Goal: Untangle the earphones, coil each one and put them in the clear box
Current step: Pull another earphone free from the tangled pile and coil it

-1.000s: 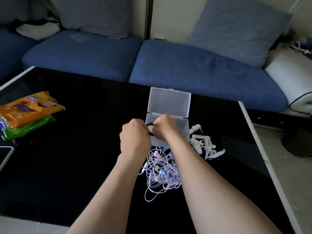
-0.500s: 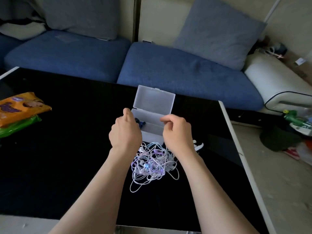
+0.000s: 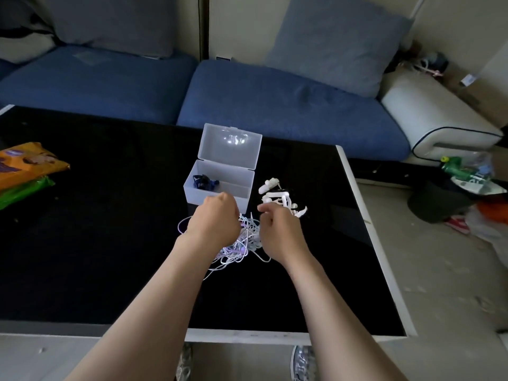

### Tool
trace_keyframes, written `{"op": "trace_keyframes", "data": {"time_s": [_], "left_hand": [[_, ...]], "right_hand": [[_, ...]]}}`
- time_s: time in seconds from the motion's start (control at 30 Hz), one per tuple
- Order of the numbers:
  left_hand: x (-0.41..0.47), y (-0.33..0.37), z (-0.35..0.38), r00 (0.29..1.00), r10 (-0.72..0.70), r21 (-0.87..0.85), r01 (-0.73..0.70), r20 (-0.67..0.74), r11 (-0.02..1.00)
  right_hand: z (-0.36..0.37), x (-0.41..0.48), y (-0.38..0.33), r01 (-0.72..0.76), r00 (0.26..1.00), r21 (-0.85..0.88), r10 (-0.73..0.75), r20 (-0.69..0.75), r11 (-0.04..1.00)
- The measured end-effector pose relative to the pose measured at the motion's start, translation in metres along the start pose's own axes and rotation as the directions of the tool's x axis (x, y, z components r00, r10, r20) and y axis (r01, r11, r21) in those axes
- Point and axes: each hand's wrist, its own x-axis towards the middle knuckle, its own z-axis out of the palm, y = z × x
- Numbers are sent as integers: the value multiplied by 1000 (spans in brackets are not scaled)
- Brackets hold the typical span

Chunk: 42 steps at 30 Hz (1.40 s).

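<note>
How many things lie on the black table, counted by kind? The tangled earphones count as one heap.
Clear box: 1
Dark blue coiled earphone inside it: 1
Tangled heap of white and purple earphones: 1
White clips pile: 1
Snack packets: 2
Total: 6

Black table (image 3: pixel 110 243) (box (image 3: pixel 220 185), earphones (image 3: pixel 242 243), packets (image 3: pixel 24 169))

This is a home living room. A blue sofa (image 3: pixel 275 105) with grey cushions (image 3: pixel 338 42) runs along a pale wall, and a white padded armrest (image 3: pixel 437 116) ends it on the right. In front stands a low coffee table (image 3: pixel 110 243) with a glossy black top and white edge. Snack packets (image 3: pixel 24 169) lie at its left side. On the floor to the right sit a shoe (image 3: pixel 457 224), a green bottle (image 3: pixel 456 169) and loose household clutter.
</note>
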Motion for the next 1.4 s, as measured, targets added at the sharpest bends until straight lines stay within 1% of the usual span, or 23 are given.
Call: {"op": "trace_keyframes", "data": {"time_s": [0.1, 0.17, 0.27, 0.37, 0.47, 0.57, 0.63, 0.7, 0.77, 0.8, 0.83, 0.9, 0.97, 1.03, 1.1, 1.17, 1.23, 1.3, 1.4], "left_hand": [[-3, 2, -3, 1000, -10, 85, 8, 27, 996], [-5, 3, -7, 999, -26, 118, 20, 47, 993], [-6, 7, -15, 995, -56, 143, 43, 87, 989], [-3, 7, -15, 985, -82, 115, 65, 150, 991], [1, 3, -6, 963, -57, 31, 51, 263, 998], [4, -4, 3, 938, -58, 2, 61, 341, 998], [5, -5, 5, 956, -40, 72, 20, 291, 997], [6, -4, 5, 988, -15, 166, -10, 151, 986], [4, -3, 3, 999, -6, 166, 0, 33, 986], [4, -3, 3, 1000, 3, 157, -4, 7, 988], [3, -4, 4, 1000, 14, 159, -15, 11, 987], [2, -6, 6, 997, 27, 184, -40, 73, 982], [-1, -6, 7, 986, 15, 219, -52, 167, 974], [-6, -5, 5, 965, -17, 243, -48, 260, 969], [-11, -4, 5, 950, -21, 249, -60, 310, 967], [-13, -5, 5, 953, -27, 236, -47, 301, 971], [-12, -8, 5, 966, -49, 217, -8, 255, 976], [-10, -10, 3, 969, -75, 193, 30, 234, 981], [-12, -10, -1, 957, -121, 187, 73, 263, 980]], "right_hand": [[4, 7, -1, 84, 995, -79, -79, 59, 993], [8, 11, 1, 118, 989, -167, -101, 111, 979], [11, 15, 6, 112, 984, -238, -74, 165, 965], [5, 16, 7, 117, 979, -307, -57, 197, 945], [-4, 14, 3, 123, 970, -307, -48, 239, 944], [-15, 15, 3, 165, 972, -248, -116, 203, 955], [-24, 14, 1, 193, 974, -171, -168, 150, 966], [-32, 11, -1, 177, 980, -8, -176, 88, 984], [-36, 10, 0, 165, 984, 122, -172, 49, 979], [-37, 9, 1, 167, 984, 134, -174, 43, 977], [-38, 7, 2, 181, 982, 109, -186, 35, 977], [-36, 3, 5, 222, 974, 22, -223, 47, 975], [-32, -5, 5, 231, 967, -30, -226, 117, 972], [-27, -13, 7, 198, 961, -83, -176, 214, 977], [-21, -16, 12, 146, 949, -158, -93, 303, 977], [-21, -17, 15, 126, 935, -273, -23, 353, 954], [-23, -17, 17, 103, 938, -354, 28, 346, 930], [-27, -15, 19, 73, 945, -388, 61, 320, 919], [-32, -13, 21, 68, 942, -429, 85, 326, 901]]}}
